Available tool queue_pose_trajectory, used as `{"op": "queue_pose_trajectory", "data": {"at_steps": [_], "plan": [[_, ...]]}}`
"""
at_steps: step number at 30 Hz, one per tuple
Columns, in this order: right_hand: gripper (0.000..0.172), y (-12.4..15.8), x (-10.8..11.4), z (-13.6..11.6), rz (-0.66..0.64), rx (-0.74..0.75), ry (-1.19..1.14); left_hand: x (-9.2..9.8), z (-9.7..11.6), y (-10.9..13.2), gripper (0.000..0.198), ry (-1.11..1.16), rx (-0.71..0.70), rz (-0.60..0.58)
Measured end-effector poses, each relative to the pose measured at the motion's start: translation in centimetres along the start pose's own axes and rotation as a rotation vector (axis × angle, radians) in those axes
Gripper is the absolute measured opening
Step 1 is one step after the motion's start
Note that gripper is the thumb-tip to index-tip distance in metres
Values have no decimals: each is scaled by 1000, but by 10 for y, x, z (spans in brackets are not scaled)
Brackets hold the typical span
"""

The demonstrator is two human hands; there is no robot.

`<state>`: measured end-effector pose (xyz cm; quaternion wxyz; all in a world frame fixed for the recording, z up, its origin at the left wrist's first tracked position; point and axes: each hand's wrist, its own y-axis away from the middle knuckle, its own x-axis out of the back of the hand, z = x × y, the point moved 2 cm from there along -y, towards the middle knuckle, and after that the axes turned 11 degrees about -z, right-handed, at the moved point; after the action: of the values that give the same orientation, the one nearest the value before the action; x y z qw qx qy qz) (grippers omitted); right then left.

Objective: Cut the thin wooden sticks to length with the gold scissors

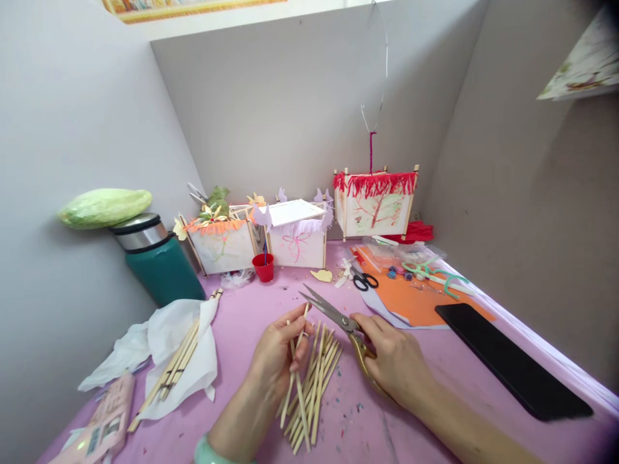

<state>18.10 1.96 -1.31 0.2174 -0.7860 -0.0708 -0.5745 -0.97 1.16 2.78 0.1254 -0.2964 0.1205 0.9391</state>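
Near the lower centre of the frame, a thin wooden stick (296,348) is pinched between the fingers of the left hand (278,361), its long axis running from lower left up toward the upper right, tip raised off the table (435,412). Just to the right, a pair of gold-handled scissors (338,319) is gripped by the right hand (394,361), fingers closed through the handles; the blades are parted and pointed toward the upper left, so that the stick's upper end lies just beside them. Whether blade and stick touch cannot be told. Under both hands a loose pile of sticks (314,386) is spread on the pink surface, lying mostly parallel to the held one. The left hand is the nearer to that pile. Further sticks are seen on white tissue (193,348) at lower left, and a black phone (512,361) at the right.
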Motion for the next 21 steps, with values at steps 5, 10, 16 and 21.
{"op": "queue_pose_trajectory", "data": {"at_steps": [5, 10, 16, 21], "plan": [[47, 3, 4, -9, -35, 39, 58, -1, 1, -2, 18, -19, -21, 10], [39, 1, 5, -7, -52, -5, 110, 2, 0, -1, 20, -57, -8, -12], [31, -3, 2, 3, -120, -138, 74, 4, 1, 3, 32, -38, 8, -32], [41, -3, 6, 3, 65, -63, -53, 4, 2, 0, 33, 55, 25, -27]]}}
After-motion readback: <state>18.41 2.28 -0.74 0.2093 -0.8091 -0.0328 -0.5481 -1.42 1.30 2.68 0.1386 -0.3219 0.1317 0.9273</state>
